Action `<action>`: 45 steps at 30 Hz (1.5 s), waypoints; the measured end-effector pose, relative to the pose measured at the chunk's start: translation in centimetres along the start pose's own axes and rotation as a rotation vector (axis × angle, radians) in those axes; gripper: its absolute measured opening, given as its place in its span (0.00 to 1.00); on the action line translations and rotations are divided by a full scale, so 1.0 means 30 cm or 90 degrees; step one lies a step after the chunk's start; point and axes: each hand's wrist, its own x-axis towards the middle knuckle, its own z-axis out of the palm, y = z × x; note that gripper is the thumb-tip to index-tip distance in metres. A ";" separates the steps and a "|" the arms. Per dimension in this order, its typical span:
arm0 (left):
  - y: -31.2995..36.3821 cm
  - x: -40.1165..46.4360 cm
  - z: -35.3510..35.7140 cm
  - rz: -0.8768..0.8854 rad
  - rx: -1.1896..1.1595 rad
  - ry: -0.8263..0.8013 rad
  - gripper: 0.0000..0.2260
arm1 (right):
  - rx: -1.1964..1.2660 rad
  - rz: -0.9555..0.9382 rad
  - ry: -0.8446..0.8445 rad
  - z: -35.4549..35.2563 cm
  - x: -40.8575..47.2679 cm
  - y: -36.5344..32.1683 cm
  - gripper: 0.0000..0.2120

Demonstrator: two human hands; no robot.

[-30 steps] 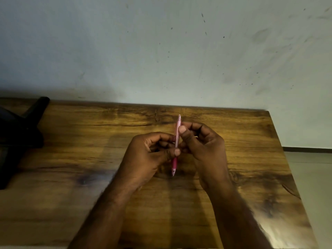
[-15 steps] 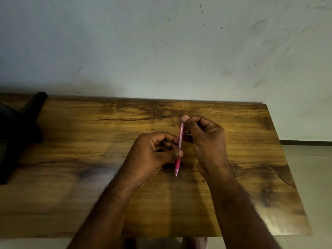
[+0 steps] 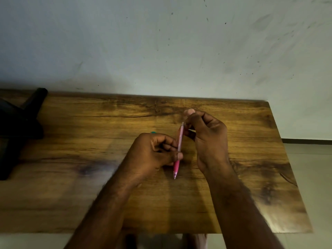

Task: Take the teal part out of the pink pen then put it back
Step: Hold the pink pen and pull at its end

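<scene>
Left hand (image 3: 152,151) grips pen (image 3: 178,150); right hand (image 3: 206,133) pinches its top end. Teal part barely visible; removal apparently unfinished.

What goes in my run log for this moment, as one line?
left hand: grips pink pen mid-barrel | right hand: pinches pen's top end | teal part: sliver behind left hand | table

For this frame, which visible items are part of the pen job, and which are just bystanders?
In the job:
- pink pen, held upright over the table
- left hand, gripping the pen's lower barrel
- right hand, pinching at the pen's top end
- small teal bit peeking behind the left hand, possibly the teal part

Lying about:
- wooden table
- black object at the table's left edge
</scene>
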 end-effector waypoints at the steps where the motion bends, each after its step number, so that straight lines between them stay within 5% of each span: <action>1: 0.001 -0.001 -0.004 0.000 -0.010 0.008 0.10 | -0.012 -0.005 0.011 -0.007 0.004 -0.001 0.09; 9: 0.017 0.008 -0.024 0.009 -0.006 0.084 0.09 | -0.574 -0.109 0.105 -0.042 -0.005 0.048 0.10; 16: 0.013 0.017 -0.018 0.015 0.011 0.081 0.09 | -0.699 -0.093 0.122 -0.024 -0.014 0.064 0.15; 24: 0.011 0.021 -0.017 0.010 0.007 0.072 0.09 | -0.634 -0.160 0.164 -0.054 0.005 0.048 0.13; 31: 0.015 0.017 -0.010 -0.001 0.017 0.029 0.09 | -0.129 -0.054 0.010 -0.086 0.027 -0.010 0.06; 37: 0.014 0.023 0.000 0.015 0.043 0.010 0.11 | -0.133 -0.052 -0.070 -0.066 0.017 -0.006 0.06; 45: -0.004 0.030 -0.001 0.012 0.054 0.000 0.10 | -0.143 -0.054 -0.049 -0.058 0.018 -0.004 0.06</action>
